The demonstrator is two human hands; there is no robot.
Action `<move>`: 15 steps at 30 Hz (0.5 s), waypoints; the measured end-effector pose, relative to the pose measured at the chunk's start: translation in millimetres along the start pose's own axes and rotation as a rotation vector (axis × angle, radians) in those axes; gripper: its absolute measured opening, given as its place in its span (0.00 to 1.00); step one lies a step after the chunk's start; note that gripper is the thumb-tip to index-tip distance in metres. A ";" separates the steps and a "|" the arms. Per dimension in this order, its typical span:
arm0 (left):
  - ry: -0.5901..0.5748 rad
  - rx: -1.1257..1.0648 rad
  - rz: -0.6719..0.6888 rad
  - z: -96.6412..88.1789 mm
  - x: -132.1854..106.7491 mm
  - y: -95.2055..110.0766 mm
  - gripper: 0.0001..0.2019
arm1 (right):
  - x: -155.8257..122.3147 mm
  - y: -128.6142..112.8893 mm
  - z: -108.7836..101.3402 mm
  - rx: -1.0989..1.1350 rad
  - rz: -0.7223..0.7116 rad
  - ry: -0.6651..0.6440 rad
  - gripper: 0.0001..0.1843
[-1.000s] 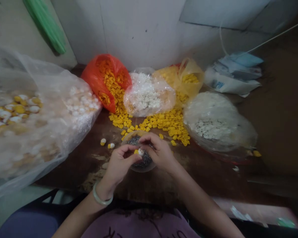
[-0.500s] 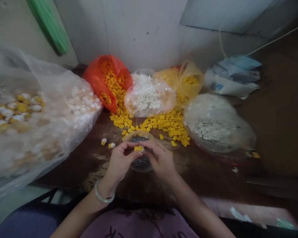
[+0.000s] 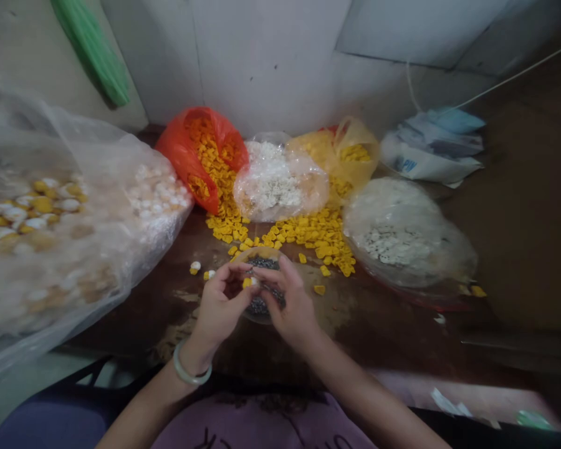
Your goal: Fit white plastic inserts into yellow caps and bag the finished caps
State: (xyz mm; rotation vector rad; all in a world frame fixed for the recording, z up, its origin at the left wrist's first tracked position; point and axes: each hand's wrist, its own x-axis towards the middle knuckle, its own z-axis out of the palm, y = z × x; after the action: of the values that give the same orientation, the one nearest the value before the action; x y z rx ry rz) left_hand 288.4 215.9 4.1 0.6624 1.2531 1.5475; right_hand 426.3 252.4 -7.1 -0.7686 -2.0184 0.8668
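Observation:
My left hand [image 3: 220, 305], with a pale bangle [image 3: 189, 369] on its wrist, pinches a small yellow-and-white piece [image 3: 247, 282] between thumb and fingers. From the other side, the thumb and fingertips of my right hand [image 3: 292, 304] close on its white end, partly hiding it. One right finger points up, off the piece. Directly beneath is a clear round bowl [image 3: 260, 321] of small dark metallic-looking bits, too small to name. Two finished-looking yellow-and-white pieces [image 3: 195, 267] lie to the left of the bowl, one partly behind my left hand.
Loose yellow pieces [image 3: 327, 240] spread behind the bowl, spilling from a red bag [image 3: 172, 140] and a yellow bag [image 3: 376, 146]. Clear bags of white pieces [image 3: 275, 184] stand centre and right [image 3: 402, 240]. A large clear bag [image 3: 98, 274] of yellow-and-white pieces fills the left.
Both hands have shifted slightly left with the piece. A finger of my right hand has lifted upward, and more of the piece's white end shows. A yellow piece right of the bowl is now uncovered.

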 end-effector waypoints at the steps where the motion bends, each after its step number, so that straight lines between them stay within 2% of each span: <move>1: 0.012 0.048 0.023 -5.3 -0.2 0.2 0.16 | -1.3 2.7 0.3 0.015 -0.006 -0.014 0.39; 3: 0.078 0.198 0.092 -21.9 -0.5 0.0 0.13 | -1.2 11.6 -5.1 0.017 0.003 -0.042 0.37; 6: 0.179 0.507 0.156 -57.5 -2.4 -4.6 0.11 | 7.2 32.6 -27.0 -0.041 0.081 -0.045 0.32; 9: 0.150 0.727 0.179 -90.1 -6.4 -14.1 0.10 | 25.1 56.9 -51.3 -0.193 0.133 -0.078 0.22; 12: 0.100 0.877 0.230 -105.6 -9.9 -24.2 0.09 | 51.1 78.8 -59.1 -0.450 0.098 -0.193 0.12; 15: 0.106 0.975 0.260 -107.8 -9.5 -29.9 0.11 | 82.7 97.2 -46.9 -0.552 0.046 -0.286 0.08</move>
State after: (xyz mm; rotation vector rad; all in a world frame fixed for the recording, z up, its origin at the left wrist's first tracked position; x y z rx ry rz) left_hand 209.0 164.2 -56.1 1.4072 2.0722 1.0979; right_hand 444.7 385.5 -27.1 -1.0382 -2.5496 0.4555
